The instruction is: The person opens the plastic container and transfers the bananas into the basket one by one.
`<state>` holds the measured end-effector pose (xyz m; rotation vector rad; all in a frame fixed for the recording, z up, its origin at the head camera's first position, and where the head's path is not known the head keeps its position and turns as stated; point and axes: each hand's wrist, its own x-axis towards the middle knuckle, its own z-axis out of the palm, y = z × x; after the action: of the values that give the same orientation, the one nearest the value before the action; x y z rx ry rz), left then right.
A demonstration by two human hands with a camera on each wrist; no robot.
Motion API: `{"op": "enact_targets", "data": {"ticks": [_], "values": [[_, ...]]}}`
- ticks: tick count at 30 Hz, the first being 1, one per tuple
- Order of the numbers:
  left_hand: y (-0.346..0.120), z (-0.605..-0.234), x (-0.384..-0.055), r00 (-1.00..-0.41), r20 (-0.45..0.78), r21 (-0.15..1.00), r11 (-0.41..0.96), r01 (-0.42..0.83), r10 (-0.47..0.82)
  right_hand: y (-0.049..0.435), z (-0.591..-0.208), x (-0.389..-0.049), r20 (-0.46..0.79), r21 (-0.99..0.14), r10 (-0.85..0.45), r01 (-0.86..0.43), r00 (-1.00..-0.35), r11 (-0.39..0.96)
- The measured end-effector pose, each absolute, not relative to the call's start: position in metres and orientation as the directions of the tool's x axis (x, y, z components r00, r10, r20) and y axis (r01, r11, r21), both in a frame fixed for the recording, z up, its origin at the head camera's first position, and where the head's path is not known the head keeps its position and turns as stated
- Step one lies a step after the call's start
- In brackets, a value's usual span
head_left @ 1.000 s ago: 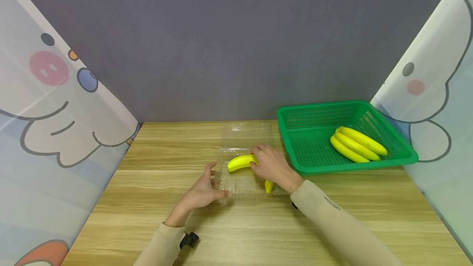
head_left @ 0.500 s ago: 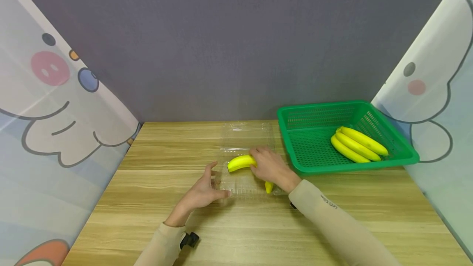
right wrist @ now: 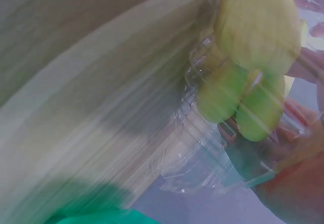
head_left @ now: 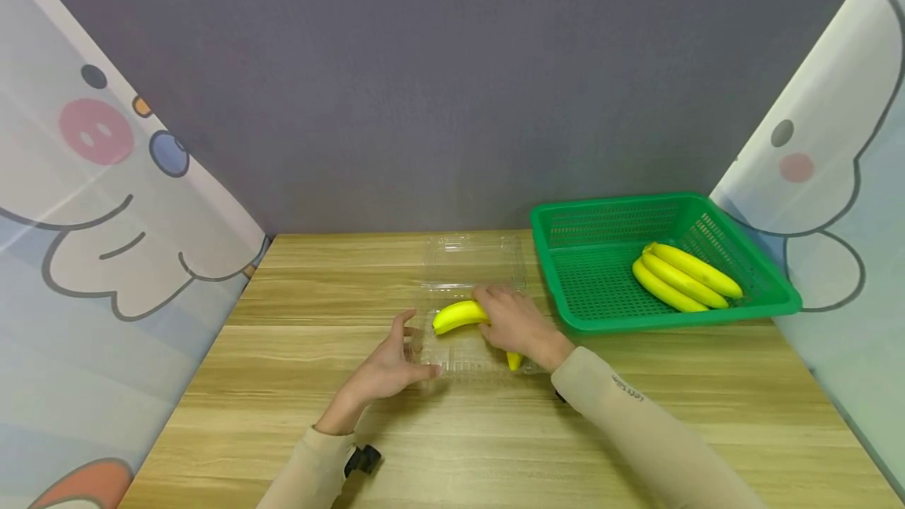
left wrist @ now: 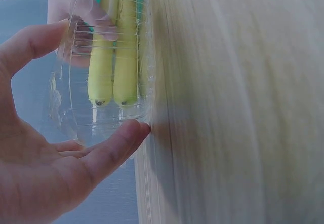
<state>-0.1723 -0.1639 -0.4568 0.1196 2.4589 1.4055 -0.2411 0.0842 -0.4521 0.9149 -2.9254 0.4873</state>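
Observation:
A clear plastic clamshell container (head_left: pixel 459 356) lies on the table, its lid (head_left: pixel 470 259) folded back towards the wall. My left hand (head_left: pixel 385 366) holds the container's left side, thumb at the near corner and fingers spread along the wall. Inside it sits a bunch of yellow bananas (head_left: pixel 458 316), which my right hand (head_left: pixel 519 324) grips from above. That hand covers the bunch's middle; one yellow tip pokes out below the palm. Two bananas (left wrist: pixel 126 72) show side by side through the plastic in the left wrist view. Greenish banana ends (right wrist: pixel 260 105) appear in the right wrist view, partly blurred.
To the right of the container stands a green plastic basket (head_left: pixel 583 324) with another bunch of bananas (head_left: pixel 686 276) in its right part. A grey wall (head_left: pixel 438 100) rises behind the wooden table (head_left: pixel 304 289). Cartoon-printed panels (head_left: pixel 141 203) flank both sides.
My right hand has shifted slightly left and towards me, and the left end of the bananas has dropped a little with it. The left hand and container stay where they were.

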Motion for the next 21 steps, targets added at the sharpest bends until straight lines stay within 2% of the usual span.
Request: {"op": "enact_targets", "data": {"ticks": [16,21], "values": [[-0.164,-0.458,-0.172,-0.951,-0.218,0.857,0.509,-0.079,0.220,0.075,-0.456,-0.244,0.089,-0.182,-0.596,-0.601,-0.798,0.778],[-0.165,-0.459,-0.172,-0.952,-0.212,0.853,0.517,-0.071,0.221,0.074,-0.457,-0.245,0.118,-0.199,-0.626,-0.636,-0.770,0.745]]}}
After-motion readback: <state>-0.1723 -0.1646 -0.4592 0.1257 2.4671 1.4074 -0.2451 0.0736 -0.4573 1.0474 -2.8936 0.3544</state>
